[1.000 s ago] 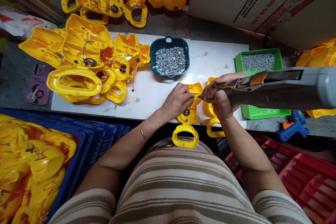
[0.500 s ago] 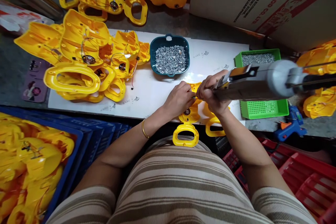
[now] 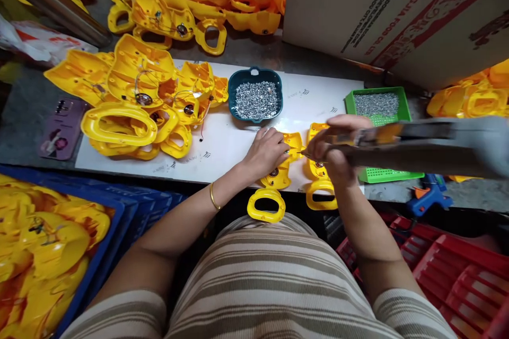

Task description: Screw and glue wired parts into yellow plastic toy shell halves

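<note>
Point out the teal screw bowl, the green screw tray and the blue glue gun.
teal screw bowl [image 3: 278,83]: head view, right rim.
green screw tray [image 3: 392,175]: head view, bare mesh floor at the near end.
blue glue gun [image 3: 427,198]: head view, middle of the body.

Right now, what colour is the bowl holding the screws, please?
Dark teal bowl, in the head view.

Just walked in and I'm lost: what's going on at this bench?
A person is working on a yellow plastic shell at the near edge of a white board. The left hand steadies it; the right hand holds a power screwdriver, tip at the shell. A teal dish of screws sits just behind.
</note>
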`<action>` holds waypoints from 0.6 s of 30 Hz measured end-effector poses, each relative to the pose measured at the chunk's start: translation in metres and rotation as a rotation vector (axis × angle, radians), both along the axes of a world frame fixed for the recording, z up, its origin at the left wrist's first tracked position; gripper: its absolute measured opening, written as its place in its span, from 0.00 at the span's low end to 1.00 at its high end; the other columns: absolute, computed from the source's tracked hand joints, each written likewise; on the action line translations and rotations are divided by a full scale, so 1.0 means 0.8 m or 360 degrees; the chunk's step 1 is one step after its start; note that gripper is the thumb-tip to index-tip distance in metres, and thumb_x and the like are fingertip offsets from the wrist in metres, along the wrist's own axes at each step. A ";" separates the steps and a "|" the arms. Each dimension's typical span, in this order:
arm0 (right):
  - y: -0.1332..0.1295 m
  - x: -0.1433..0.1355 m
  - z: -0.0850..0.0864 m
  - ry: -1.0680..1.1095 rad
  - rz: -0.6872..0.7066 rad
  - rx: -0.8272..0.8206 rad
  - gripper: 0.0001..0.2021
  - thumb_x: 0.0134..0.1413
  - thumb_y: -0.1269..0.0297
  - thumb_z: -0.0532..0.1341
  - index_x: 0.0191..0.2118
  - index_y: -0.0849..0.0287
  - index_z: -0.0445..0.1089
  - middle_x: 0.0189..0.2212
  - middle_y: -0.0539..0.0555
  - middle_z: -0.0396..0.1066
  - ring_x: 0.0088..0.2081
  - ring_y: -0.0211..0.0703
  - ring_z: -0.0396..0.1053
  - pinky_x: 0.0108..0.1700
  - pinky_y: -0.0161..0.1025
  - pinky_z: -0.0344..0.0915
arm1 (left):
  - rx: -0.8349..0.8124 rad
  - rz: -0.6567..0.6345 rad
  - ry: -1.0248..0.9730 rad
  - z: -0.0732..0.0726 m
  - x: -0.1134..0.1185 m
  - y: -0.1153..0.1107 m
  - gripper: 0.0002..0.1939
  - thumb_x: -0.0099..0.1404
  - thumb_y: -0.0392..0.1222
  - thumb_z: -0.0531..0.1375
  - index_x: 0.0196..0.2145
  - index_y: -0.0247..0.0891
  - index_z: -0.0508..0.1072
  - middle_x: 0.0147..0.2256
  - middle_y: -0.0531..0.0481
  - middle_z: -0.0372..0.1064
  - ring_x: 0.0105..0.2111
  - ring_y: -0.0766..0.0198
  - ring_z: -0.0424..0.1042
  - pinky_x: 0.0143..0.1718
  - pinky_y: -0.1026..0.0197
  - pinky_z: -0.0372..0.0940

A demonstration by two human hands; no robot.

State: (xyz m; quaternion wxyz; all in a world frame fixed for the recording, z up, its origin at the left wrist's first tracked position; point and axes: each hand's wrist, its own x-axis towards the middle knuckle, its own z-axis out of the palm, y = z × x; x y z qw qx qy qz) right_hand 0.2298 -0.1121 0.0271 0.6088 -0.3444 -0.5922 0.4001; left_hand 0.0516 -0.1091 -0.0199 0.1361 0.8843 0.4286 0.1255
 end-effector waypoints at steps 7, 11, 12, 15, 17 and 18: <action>-0.027 0.077 0.025 0.0340 -0.0354 0.0220 0.09 0.53 0.57 0.63 0.38 0.55 0.68 0.17 0.44 0.60 0.16 0.36 0.60 0.18 0.36 0.64 | 0.0152 0.0038 -0.0059 0.029 -0.023 -0.004 0.08 0.66 0.41 0.60 0.40 0.41 0.78 0.34 0.46 0.74 0.41 0.53 0.68 0.50 0.42 0.56; -0.031 0.099 0.006 0.0373 -0.0588 0.0182 0.12 0.51 0.58 0.65 0.39 0.54 0.65 0.16 0.42 0.60 0.14 0.35 0.59 0.17 0.34 0.61 | 0.0291 0.0178 -0.0288 0.052 0.015 -0.002 0.11 0.69 0.42 0.56 0.41 0.38 0.78 0.33 0.45 0.73 0.37 0.57 0.68 0.40 0.52 0.62; -0.031 0.100 0.003 0.0373 -0.0614 0.0163 0.12 0.50 0.57 0.65 0.38 0.54 0.65 0.16 0.41 0.60 0.14 0.35 0.59 0.17 0.34 0.61 | 0.0234 0.0151 -0.0331 0.055 0.032 0.000 0.12 0.69 0.44 0.57 0.44 0.37 0.76 0.35 0.45 0.72 0.36 0.58 0.68 0.38 0.55 0.63; -0.032 0.100 -0.001 0.0341 -0.0634 0.0132 0.14 0.50 0.55 0.67 0.37 0.53 0.64 0.16 0.42 0.60 0.15 0.36 0.59 0.17 0.35 0.61 | 0.0014 0.0054 -0.0245 0.054 0.083 0.010 0.25 0.64 0.54 0.62 0.54 0.37 0.70 0.43 0.42 0.69 0.38 0.58 0.69 0.34 0.58 0.65; -0.031 0.101 0.001 0.0311 -0.0625 0.0200 0.12 0.51 0.56 0.67 0.38 0.52 0.66 0.16 0.42 0.60 0.14 0.35 0.58 0.16 0.35 0.60 | -0.0062 0.0049 -0.0045 0.047 0.110 0.019 0.29 0.61 0.56 0.64 0.54 0.38 0.70 0.45 0.41 0.68 0.40 0.55 0.69 0.31 0.58 0.64; -0.031 0.102 0.002 0.0300 -0.0620 0.0243 0.11 0.51 0.57 0.66 0.38 0.52 0.66 0.16 0.42 0.60 0.13 0.35 0.58 0.15 0.35 0.59 | -0.0083 0.0056 0.0045 0.043 0.120 0.023 0.27 0.61 0.56 0.64 0.52 0.38 0.72 0.44 0.41 0.68 0.40 0.53 0.69 0.30 0.58 0.64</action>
